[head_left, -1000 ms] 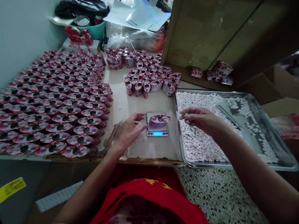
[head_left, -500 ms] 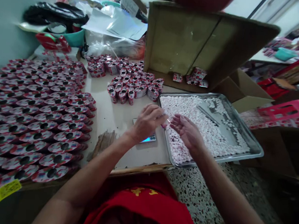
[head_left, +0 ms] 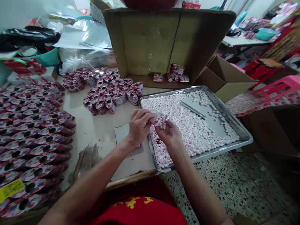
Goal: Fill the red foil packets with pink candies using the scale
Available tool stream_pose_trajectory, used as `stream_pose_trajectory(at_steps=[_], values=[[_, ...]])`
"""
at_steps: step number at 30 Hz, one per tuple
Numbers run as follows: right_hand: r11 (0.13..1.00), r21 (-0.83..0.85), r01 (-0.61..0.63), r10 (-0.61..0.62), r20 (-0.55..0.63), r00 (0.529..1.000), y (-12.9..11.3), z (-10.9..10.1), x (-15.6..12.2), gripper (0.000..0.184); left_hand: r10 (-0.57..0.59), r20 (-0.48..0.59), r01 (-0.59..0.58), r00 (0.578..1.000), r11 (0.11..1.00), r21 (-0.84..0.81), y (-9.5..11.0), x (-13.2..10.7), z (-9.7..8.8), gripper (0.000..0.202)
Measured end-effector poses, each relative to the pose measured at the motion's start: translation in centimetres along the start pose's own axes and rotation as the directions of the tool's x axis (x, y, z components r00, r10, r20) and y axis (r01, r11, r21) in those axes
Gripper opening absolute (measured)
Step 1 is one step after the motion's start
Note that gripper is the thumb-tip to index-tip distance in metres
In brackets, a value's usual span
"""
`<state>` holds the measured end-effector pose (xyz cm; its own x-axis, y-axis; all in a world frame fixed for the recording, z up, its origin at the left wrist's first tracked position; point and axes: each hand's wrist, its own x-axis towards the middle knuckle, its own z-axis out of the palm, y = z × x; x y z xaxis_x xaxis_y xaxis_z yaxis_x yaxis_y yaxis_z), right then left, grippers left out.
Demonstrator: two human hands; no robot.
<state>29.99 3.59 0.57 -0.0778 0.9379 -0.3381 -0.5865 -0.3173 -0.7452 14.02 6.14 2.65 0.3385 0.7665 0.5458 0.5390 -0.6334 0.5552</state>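
My left hand [head_left: 139,125] is closed on a small red-and-white printed packet [head_left: 159,119], held over the near-left part of a metal tray. My right hand [head_left: 171,135] is cupped right against the packet, fingers curled, with a few small white pieces at the fingertips. Beneath both hands the metal tray [head_left: 247,140] holds a thick layer of the same small white pieces [head_left: 188,137]. A flat metal strip [head_left: 193,110] lies among them. Partly hidden behind my left hand and forearm is a small scale [head_left: 121,132]; its display does not show.
Many open printed packets [head_left: 36,147] stand in rows at the left, with another cluster [head_left: 111,91] behind my left hand. A cardboard box [head_left: 153,43] on its side holds several packets [head_left: 176,72]. Peeled wood [head_left: 87,161] marks the table's front. A pink stool [head_left: 282,86] stands right.
The view has swung to the right. My right hand, held palm up just apart from the left, has come in against the packet. The scale's lit display is now hidden.
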Motion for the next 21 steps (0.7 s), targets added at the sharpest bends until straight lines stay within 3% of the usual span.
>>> stream_pose_trajectory(at_steps=[3,5,9,12,17,21], values=[[0.963,0.269,-0.008,0.055,-0.17,0.984,-0.6,-0.3,-0.9,0.014,-0.242,-0.06,0.235,0.968,0.967,-0.097,-0.3,-1.9,0.0,0.022],[0.925,0.375,-0.066,0.135,-0.161,0.978,-1.1,-0.6,-1.7,0.021,-0.383,-0.074,0.364,0.921,0.912,-0.188,-0.9,-3.6,-1.4,0.029],[0.974,0.219,-0.058,0.071,-0.053,0.996,-2.0,-0.9,-2.8,0.031,-0.579,-0.082,0.545,0.811,0.799,-0.253,-3.0,-8.1,-5.5,0.04],[0.999,0.025,-0.038,0.038,0.008,0.999,-2.1,0.5,-2.7,0.037,-0.613,-0.06,0.595,0.788,0.782,-0.187,-4.3,-10.5,-7.4,0.041],[0.958,-0.155,-0.243,0.267,0.159,0.951,-1.7,5.0,-1.7,0.041,-0.571,-0.008,0.566,0.821,0.816,-0.121,-5.3,-11.6,-7.9,0.049],[0.925,-0.248,-0.288,0.323,0.114,0.939,-2.0,6.5,-0.9,0.034,-0.559,-0.071,0.548,0.826,0.826,-0.129,-6.0,-13.0,-10.3,0.07]])
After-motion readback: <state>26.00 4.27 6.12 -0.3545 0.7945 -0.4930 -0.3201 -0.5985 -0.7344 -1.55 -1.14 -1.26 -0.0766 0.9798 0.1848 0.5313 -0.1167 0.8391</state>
